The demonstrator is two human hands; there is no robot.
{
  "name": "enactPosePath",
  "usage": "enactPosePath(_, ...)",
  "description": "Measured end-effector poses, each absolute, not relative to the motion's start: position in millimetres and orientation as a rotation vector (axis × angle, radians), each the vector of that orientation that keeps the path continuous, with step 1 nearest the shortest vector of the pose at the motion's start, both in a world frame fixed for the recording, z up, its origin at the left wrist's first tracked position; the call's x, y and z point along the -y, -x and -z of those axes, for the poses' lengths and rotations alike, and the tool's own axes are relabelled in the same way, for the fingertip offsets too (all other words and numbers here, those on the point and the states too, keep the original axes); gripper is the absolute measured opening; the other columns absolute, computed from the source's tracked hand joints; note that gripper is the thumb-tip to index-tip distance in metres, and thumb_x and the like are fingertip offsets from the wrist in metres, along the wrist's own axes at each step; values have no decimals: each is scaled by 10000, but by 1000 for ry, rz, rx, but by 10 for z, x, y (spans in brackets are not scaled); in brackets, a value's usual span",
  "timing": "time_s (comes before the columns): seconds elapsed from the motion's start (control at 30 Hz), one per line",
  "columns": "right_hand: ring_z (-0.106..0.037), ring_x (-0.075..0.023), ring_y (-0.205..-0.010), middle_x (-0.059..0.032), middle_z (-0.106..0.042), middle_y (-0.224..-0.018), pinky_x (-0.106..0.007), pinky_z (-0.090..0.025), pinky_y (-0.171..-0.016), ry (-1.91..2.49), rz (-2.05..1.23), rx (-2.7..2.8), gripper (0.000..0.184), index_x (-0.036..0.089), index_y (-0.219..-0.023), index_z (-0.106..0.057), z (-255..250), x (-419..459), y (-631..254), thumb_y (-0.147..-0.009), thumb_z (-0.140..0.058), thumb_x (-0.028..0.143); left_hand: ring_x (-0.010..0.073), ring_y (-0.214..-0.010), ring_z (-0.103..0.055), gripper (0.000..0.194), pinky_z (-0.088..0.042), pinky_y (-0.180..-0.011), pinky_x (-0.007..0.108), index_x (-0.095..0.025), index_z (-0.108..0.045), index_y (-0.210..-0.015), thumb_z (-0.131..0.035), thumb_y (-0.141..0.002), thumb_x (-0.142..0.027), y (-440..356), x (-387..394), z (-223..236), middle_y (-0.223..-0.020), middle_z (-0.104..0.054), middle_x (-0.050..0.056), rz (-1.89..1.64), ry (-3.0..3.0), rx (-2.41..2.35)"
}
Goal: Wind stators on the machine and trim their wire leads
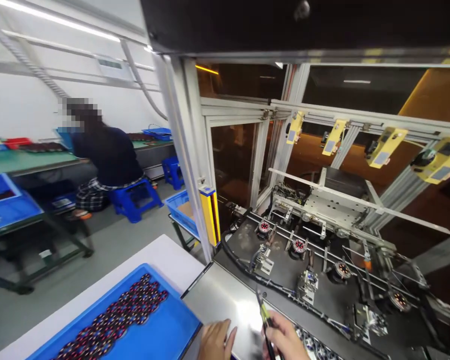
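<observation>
My right hand (285,340) is closed around slim pliers (265,320) with green and black handles, their narrow jaws pointing up and away over the shiny metal plate (213,295). My left hand (216,341) is at the plate's near edge, beside the blue tray's corner, with its fingers stretched and its thumb apart; nothing shows in it. On the left, the blue tray (165,327) holds many round motor-coil-like parts (114,317) in packed rows. Beyond the plate is a machine bed (243,240) with several round red and copper-coloured parts on its stations, one of them a wound part (299,247).
A metal frame post (187,150) with a yellow strip (210,215) stands between the tray and the machine. Several yellow units (333,137) hang from a rail. A black panel (303,25) spans overhead. A co-worker (107,155) sits on a blue stool (135,200) at a green bench.
</observation>
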State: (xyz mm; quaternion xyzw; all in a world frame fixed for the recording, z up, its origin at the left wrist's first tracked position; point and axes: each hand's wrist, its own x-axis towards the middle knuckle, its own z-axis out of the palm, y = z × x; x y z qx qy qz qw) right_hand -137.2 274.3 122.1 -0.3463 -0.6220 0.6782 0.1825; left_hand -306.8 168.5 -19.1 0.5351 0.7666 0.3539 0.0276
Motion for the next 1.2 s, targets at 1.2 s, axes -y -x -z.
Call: enactPosePath(1.2,-544,-67,-552,16,-598,-839,-183,-474,-456,1300,-1858,403,247,155,-1148,-566,-933,-4194,3613,-991,-557,345,255,-670,-770,228,-645,-579,284,-194,-735,-931,-518,-860,-196,2838,-2128,692,-829,-790,132,-934,-2127,-2222)
